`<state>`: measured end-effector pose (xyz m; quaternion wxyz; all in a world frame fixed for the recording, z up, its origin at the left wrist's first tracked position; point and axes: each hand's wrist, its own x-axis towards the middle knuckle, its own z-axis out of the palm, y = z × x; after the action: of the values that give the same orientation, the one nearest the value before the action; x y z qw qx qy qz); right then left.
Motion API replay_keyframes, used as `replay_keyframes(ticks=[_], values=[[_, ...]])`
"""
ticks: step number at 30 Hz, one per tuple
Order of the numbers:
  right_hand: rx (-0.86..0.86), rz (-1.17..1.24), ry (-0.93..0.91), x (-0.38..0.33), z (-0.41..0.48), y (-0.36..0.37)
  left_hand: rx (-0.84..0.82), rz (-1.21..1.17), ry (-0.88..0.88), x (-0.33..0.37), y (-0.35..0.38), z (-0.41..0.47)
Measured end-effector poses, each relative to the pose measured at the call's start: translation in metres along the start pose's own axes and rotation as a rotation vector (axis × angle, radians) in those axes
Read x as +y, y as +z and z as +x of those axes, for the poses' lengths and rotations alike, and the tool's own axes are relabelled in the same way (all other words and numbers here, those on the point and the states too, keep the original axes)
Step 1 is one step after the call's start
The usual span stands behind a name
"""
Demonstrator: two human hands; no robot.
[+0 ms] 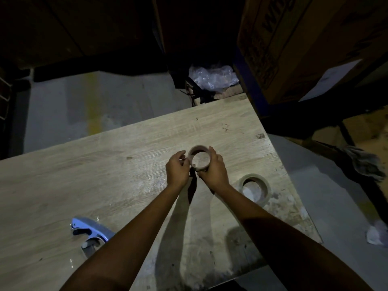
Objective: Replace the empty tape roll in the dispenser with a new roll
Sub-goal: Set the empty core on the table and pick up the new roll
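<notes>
Above the middle of the wooden table [117,156] I hold a thin brown cardboard tape core [196,151], its hole facing me. My right hand [214,166] grips its right side with fingers curled over the rim. My left hand [177,168] pinches at its left edge. A thicker roll of tape [265,185] lies flat on the table to the right of my right forearm. The blue tape dispenser [90,227] lies on its side near the table's front left, partly hidden by my left forearm.
A large cardboard box [294,43] on a dark shelf frame looms at the back right. Crumpled clear plastic [212,77] sits behind the table's far edge. Grey floor surrounds the table, with a mop [363,162] and a white scrap [375,235] at the right.
</notes>
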<state>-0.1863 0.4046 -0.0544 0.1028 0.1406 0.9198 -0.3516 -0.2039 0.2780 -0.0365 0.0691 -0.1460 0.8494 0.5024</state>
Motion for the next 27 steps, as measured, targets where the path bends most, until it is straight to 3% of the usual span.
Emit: replay_keyframes(ticks=[5, 11, 15, 20, 27], values=[[0.029, 0.012, -0.014, 0.007, -0.023, -0.026, 0.148, -0.053, 0.057, 0.015, 0.02, -0.036], [0.208, -0.059, -0.019, 0.042, -0.061, -0.069, -0.059, -0.091, 0.18, 0.024, 0.066, -0.088], [0.297, -0.123, 0.018, 0.073, -0.076, -0.089, -0.15, -0.071, 0.147, 0.018, 0.089, -0.111], [0.269, -0.217, 0.134, 0.107, -0.087, -0.095, -0.213, -0.047, 0.122, 0.014, 0.104, -0.124], [0.228, -0.047, 0.239, 0.109, -0.09, -0.085, -0.251, -0.055, 0.038, 0.013, 0.106, -0.125]])
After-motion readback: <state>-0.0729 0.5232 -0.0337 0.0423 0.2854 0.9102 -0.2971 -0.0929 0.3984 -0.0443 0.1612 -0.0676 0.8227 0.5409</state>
